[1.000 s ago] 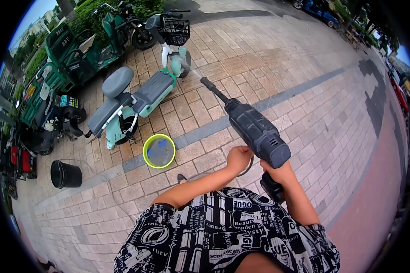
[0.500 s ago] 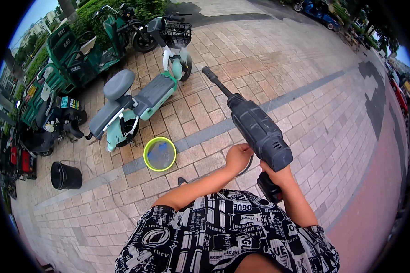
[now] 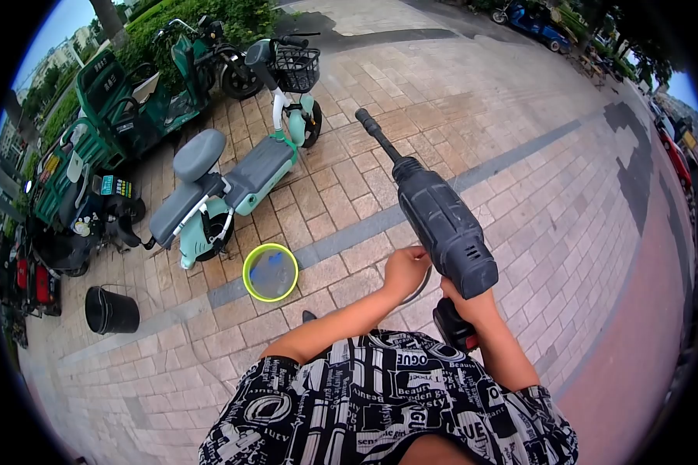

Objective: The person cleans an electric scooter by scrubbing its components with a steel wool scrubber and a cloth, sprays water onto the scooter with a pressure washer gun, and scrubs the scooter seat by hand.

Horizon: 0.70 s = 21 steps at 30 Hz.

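A black cordless pressure washer gun [image 3: 442,225] slants up across the view, its nozzle tip toward the scooter's front. My right hand [image 3: 469,301] is closed round its handle, below the rear of the body. A battery pack [image 3: 455,325] sits at the handle's bottom. On the gun's left side, my left hand [image 3: 406,273] is closed, its fingertips at a thin dark hose [image 3: 420,290] that curves down past the wrist. The gun partly hides those fingertips. A yellow-green rimmed bucket [image 3: 247,284] holding water and something blue stands on the paving to the left.
A mint-green electric scooter [image 3: 260,170] with a black basket [image 3: 297,70] stands ahead to the left. Beyond it is a green cargo tricycle [image 3: 105,97]. A black bucket [image 3: 112,310] stands at lower left. Parked bikes line the left, and a blue vehicle [image 3: 539,31] is at the far right.
The view has shifted slightly, so the scooter and buckets sit a little lower and further left. The washer's nozzle has swung slightly right. Both hands keep their hold.
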Available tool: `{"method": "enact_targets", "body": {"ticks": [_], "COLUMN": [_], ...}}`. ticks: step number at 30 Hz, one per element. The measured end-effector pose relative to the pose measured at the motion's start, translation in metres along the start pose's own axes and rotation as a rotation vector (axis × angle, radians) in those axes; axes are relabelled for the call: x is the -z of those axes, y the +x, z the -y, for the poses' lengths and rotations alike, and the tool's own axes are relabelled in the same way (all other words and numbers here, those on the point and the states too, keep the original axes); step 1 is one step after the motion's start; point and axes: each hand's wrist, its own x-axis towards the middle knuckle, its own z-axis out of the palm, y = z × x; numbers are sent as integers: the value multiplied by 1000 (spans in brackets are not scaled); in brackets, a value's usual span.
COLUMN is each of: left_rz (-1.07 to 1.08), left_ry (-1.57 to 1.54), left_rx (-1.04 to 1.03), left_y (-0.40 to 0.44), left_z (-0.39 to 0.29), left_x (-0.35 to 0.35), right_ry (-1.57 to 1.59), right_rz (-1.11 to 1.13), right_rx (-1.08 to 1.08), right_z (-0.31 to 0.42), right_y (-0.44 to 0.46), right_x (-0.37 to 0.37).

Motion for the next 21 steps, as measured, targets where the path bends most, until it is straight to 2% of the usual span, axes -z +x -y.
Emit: {"method": "enact_targets", "body": {"ticks": [3,5,11,14,17,21], "left_rz": [6,-38,-68,-97,-105,-85], "left_ry": [58,-27,-103,-62,-32,-25], "left_rx": [31,-5,-29,-87,-67,-30], "left_y": [0,-1,-1,1,0,2], "left_z": [-6,-3,-2,6,8,18], "left_x": [5,4,9,7,9,5], "right_ry": [23,30,-102,-150,-176,-98], "right_rz": [-1,5,12,32,110,88], "right_rx": [-5,-20,139,117,113,74], "right_z": [-10,-8,8,6,2,3], "right_y": [-1,0,7,8,10,13], "right_x": [1,2,7,1,4,5]}}
